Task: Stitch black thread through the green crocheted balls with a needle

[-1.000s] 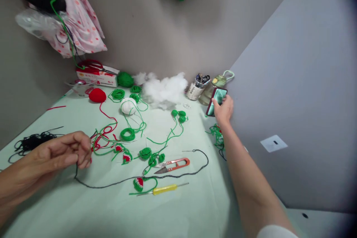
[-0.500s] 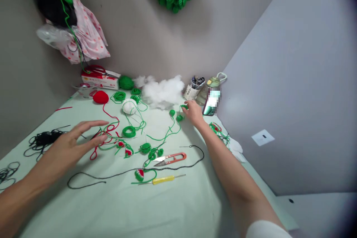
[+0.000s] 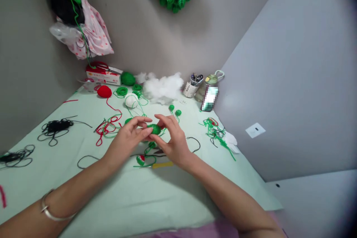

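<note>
Green crochet piece [image 3: 155, 129], pinched, both hands' fingers [image 3: 145, 132]

Pale green table [image 3: 173, 208] shoved into a corner, covered in craft clutter: black yarn tangles [image 3: 55, 128] on the left, red yarn ball [image 3: 104, 91], white ball [image 3: 131, 100], stuffing pile [image 3: 163, 87] (fluffy white), box [image 3: 103, 74], cup [image 3: 190, 88], bottle [image 3: 209, 81], yellow hook [image 3: 162, 164].

A white heap of stuffing fibre [image 3: 163, 87] lies near the wall. Just beside it stands a labelled tin of tools [image 3: 192, 87]. A tangle of black yarn [image 3: 55, 128] lies well apart, left.
</note>
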`<action>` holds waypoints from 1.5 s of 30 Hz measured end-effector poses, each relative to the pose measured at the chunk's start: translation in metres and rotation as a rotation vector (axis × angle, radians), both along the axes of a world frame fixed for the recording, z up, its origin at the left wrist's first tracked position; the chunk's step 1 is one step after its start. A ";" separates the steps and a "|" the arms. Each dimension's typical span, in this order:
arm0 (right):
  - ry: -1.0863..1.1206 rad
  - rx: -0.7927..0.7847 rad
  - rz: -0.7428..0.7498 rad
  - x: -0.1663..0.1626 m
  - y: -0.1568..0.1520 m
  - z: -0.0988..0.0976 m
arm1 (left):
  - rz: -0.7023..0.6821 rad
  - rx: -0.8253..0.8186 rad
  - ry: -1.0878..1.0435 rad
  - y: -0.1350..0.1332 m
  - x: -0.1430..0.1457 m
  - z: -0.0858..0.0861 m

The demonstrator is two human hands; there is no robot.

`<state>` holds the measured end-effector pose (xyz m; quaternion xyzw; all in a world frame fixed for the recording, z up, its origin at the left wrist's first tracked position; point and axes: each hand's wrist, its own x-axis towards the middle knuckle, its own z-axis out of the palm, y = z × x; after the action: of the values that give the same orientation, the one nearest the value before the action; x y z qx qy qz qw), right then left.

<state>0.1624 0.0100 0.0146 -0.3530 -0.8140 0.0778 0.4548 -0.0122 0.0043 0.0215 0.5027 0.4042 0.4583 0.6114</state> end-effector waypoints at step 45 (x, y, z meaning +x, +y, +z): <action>0.397 -0.930 0.109 0.024 -0.022 0.010 | -0.116 -0.303 -0.489 0.005 -0.004 -0.023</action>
<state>0.1862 -0.0125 0.0246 -0.4534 -0.6083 0.5211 0.3909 -0.0163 0.0088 -0.0017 0.3027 0.2795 0.4646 0.7839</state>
